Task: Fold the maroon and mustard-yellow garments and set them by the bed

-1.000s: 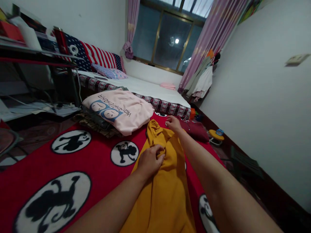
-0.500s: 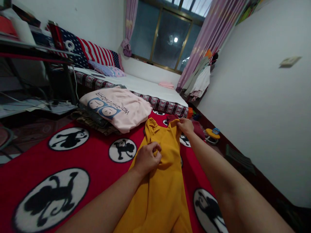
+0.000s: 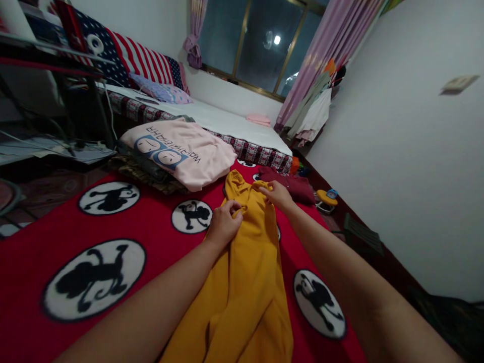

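A mustard-yellow garment [image 3: 253, 257], long and partly creased, lies lengthwise on a red blanket [image 3: 159, 272] printed with black monkey figures in white circles. My left hand [image 3: 226, 221] pinches a bit of its fabric at the left middle of the upper part. Farther up, my right hand [image 3: 278, 195] has its fingers closed on the garment's upper right edge, which is turned inward. The garment's gathered upper left end [image 3: 235, 182] lies loose on the blanket. Its lower end runs out of view at the bottom.
Left of the garment sits a pile of folded clothes topped by a pale pink printed one [image 3: 181, 151]. A folded dark red garment [image 3: 289, 184] lies beyond my right hand. Behind stands a daybed [image 3: 227, 123]; a cluttered desk [image 3: 56, 68] is at left, a yellow stool [image 3: 326, 197] at right.
My right hand has moved inward to the left, bringing the garment's upper right edge with it. My left hand has shifted slightly up and now pinches fabric. The view has tilted down a little.
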Available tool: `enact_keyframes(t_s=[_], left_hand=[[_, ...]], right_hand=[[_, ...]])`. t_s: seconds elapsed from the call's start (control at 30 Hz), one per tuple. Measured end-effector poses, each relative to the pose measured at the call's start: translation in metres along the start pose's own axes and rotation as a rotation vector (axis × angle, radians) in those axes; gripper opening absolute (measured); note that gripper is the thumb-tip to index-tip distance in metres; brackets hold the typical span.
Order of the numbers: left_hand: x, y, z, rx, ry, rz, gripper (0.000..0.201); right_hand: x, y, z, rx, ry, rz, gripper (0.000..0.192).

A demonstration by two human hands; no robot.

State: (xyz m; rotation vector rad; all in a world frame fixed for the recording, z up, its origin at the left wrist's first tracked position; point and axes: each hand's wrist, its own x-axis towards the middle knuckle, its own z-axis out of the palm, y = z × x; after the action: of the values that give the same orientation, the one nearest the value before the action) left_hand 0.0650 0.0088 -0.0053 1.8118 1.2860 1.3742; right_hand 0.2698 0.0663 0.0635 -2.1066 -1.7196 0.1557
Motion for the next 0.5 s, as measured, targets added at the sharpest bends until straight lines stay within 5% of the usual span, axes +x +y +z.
enact_keyframes(t_s=[0.1, 0.3, 0.5], left_hand=[[0.003, -0.002, -0.001, -0.051, 0.025, -0.043, 0.011], [0.008, -0.002, -0.005, -0.132, 0.071, -0.134, 0.015], [0.010, -0.007, -0.004, -0.217, 0.089, -0.144, 0.021]], right_hand=[[-0.049, -0.008, -0.003, 0.010, 0.030, -0.091, 0.041], [-0.155, -0.008, -0.018, 0.272, 0.052, -0.697, 0.035], [-0.217, 0.002, -0.020, 0.027, -0.094, -0.937, 0.041]])
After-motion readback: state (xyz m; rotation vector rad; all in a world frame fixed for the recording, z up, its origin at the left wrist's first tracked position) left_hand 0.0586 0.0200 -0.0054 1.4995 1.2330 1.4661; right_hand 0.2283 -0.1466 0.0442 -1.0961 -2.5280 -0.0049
